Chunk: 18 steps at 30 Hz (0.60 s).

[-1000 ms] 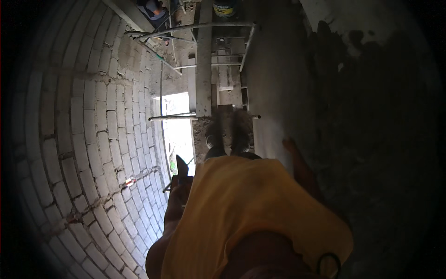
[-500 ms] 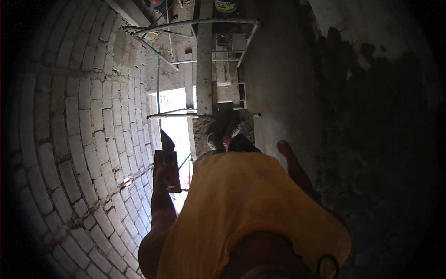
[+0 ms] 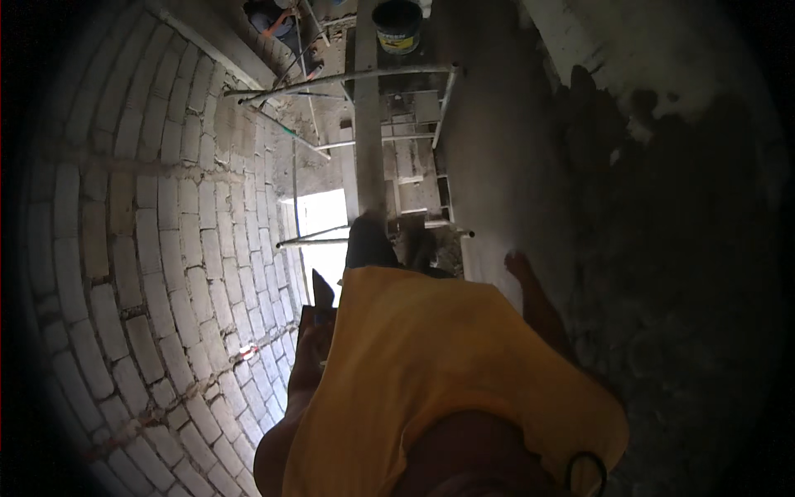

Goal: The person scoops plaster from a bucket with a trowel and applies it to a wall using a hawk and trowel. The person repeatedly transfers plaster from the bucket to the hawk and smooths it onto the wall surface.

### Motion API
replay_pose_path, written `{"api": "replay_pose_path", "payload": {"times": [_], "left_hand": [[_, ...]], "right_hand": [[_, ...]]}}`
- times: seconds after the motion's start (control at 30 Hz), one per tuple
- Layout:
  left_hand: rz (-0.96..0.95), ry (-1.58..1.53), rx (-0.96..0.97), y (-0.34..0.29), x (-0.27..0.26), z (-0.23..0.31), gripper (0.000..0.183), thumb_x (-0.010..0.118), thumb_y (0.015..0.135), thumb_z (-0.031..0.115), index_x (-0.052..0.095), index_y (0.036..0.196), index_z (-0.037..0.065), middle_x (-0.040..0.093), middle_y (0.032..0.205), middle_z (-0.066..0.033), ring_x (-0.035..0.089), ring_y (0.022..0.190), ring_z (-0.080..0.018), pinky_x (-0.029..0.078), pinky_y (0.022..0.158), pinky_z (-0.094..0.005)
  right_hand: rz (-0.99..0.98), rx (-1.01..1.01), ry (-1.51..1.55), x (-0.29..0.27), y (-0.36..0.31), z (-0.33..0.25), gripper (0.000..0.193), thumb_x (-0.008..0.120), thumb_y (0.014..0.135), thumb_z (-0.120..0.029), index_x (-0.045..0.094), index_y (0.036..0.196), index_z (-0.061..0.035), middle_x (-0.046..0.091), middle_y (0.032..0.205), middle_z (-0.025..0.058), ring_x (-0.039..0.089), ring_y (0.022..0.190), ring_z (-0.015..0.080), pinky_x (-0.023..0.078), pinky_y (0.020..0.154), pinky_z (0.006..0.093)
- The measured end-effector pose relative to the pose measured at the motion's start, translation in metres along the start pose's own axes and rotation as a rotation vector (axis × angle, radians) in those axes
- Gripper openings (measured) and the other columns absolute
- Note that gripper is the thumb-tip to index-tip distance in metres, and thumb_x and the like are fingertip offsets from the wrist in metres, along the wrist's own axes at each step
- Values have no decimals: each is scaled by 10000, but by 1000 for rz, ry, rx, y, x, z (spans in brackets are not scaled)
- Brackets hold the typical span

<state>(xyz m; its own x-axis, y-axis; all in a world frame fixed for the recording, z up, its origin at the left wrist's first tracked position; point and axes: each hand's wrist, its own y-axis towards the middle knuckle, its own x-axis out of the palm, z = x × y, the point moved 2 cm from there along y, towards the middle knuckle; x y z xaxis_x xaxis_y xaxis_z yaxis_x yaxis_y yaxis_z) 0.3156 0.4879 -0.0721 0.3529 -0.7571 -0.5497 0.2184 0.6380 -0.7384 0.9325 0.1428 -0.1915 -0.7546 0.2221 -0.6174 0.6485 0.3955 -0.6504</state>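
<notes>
At the left, my left hand point(image 3: 311, 341) is closed round a trowel, its pointed dark blade point(image 3: 323, 290) sticking up past the fingers. Beside it is the edge of a dark flat board point(image 3: 306, 318), seemingly in the same grip; my shirt hides part of both. My right hand point(image 3: 518, 265) reaches forward on the right, against or close to the smooth grey wall point(image 3: 497, 182). Nothing shows in it, and its fingers look loosely apart, though dim. My left leg point(image 3: 369, 245) is raised at the near end of a long plank point(image 3: 369, 157).
Metal scaffold frames point(image 3: 356, 76) cross over the plank ahead. A dark bucket point(image 3: 397, 29) with a yellow label stands at the far end. Another person point(image 3: 277, 21) is at the far left. A block wall point(image 3: 166, 273) rises on the left, beside a bright opening point(image 3: 321, 214).
My left leg has come up and forward to the plank. The scaffold and bucket sit lower in view. The trowel and board have moved back toward my body; my right hand stays by the wall.
</notes>
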Motion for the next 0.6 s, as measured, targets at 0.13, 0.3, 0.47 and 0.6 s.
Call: {"api": "replay_pose_path", "payload": {"times": [0.13, 0.3, 0.47, 0.6], "left_hand": [[1, 28, 50, 31, -18, 34, 298, 634, 864, 306, 558, 1099, 139, 630, 1054, -89, 611, 963, -258, 501, 803, -389], [-32, 58, 191, 97, -41, 109, 318, 643, 862, 295, 550, 1122, 136, 626, 1071, -89, 609, 976, -257, 502, 812, -386], [-41, 103, 346, 167, -63, 200, 340, 651, 860, 284, 542, 1144, 132, 622, 1088, -90, 607, 990, -257, 503, 821, -384], [-48, 100, 428, 231, -71, 274, 358, 658, 859, 275, 535, 1162, 130, 618, 1101, -90, 605, 1000, -257, 504, 829, -382]], "right_hand": [[-15, 14, 55, 10, 7, 6, 394, 485, 939, -294, 662, 1001, 52, 656, 1110, 285, 632, 996, 445, 499, 863, 513], [-64, 65, -16, 28, 23, 55, 283, 526, 936, -234, 648, 941, 21, 655, 926, 181, 621, 808, 321, 510, 719, 438], [9, -97, -17, -7, 0, -31, 294, 549, 954, -263, 627, 1052, 4, 657, 970, 154, 623, 871, 279, 514, 792, 414], [319, -128, -54, -122, 29, -187, 442, 512, 975, -280, 572, 1312, 0, 553, 1349, 258, 501, 1280, 413, 387, 1104, 446]]}}
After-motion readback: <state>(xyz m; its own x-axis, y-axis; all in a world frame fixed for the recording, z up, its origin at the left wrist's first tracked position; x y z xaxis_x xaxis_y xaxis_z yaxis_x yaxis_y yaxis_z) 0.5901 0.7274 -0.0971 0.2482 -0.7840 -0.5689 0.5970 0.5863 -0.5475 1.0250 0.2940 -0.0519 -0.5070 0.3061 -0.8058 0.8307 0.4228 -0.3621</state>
